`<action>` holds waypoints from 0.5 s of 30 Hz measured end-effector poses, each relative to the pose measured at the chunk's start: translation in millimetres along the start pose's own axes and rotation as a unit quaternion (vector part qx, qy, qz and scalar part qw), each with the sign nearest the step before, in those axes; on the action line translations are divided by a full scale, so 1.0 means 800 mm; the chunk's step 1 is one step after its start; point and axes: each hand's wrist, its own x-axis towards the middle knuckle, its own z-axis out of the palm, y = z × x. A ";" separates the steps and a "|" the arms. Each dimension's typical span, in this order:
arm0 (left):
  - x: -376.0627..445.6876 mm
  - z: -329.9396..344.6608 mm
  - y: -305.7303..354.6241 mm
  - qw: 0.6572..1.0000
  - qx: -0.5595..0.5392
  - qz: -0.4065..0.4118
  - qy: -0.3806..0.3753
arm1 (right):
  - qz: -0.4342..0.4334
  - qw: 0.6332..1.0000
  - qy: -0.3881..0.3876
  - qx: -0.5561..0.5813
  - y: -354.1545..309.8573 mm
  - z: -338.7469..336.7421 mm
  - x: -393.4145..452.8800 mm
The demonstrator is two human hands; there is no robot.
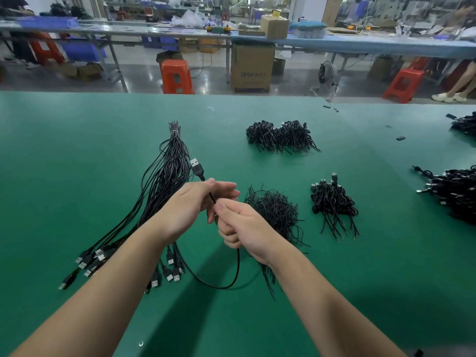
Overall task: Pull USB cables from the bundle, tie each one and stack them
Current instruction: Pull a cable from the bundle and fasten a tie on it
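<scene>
Both hands grip one cable (238,269) above the worktop (77,155): the left hand (195,202) pinches it below the plug, pointing away, the right hand (242,228) clenches it just beside; the slack loops toward the body, bundle (164,181) left

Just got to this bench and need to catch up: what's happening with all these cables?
A person is working on one black USB cable over the green table. The left hand holds it just below the plug, the right hand pinches it lower, and the rest hangs in a loop. The untied bundle lies to the left. Heaps of coiled cables lie to the right.
</scene>
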 end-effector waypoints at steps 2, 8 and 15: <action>0.002 0.003 0.001 0.998 -0.047 0.013 0.035 | 0.014 0.999 -0.017 0.041 0.006 0.002 0.001; 0.008 -0.015 0.033 0.914 -0.393 0.050 0.091 | 0.070 0.963 -0.070 0.249 0.040 0.010 0.001; -0.020 -0.039 0.032 0.942 -0.168 -0.134 -0.257 | 0.086 0.939 -0.101 0.318 0.037 -0.005 0.008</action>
